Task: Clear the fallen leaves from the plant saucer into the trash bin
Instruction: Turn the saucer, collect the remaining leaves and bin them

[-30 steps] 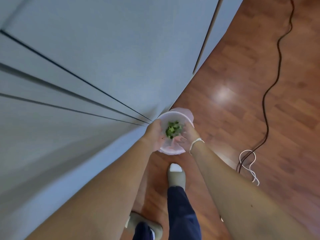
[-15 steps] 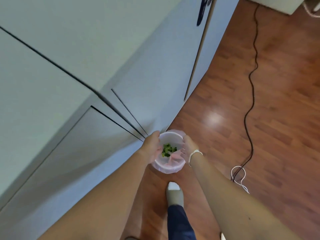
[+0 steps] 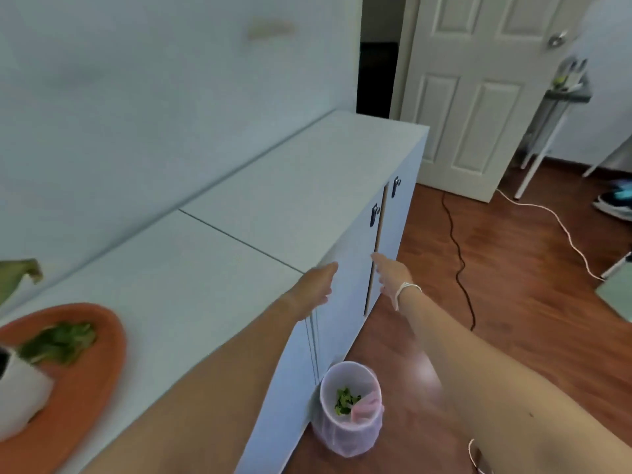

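An orange plant saucer lies on the white cabinet top at the lower left, with green leaves on it beside a white pot. The small trash bin, lined with a pink bag, stands on the floor against the cabinet front, green leaves inside. My left hand and my right hand are raised in front of the cabinet doors, well above the bin, fingers spread and empty. A white band circles my right wrist.
The white cabinet runs along the wall at left. A black cable and a white cable trail over the wooden floor. A white door stands at the back, a metal stand and shoes at the right.
Both hands let go of the bin's rim and rose up away from it. The view lifted from the floor to the cabinet top, bringing the saucer into sight.
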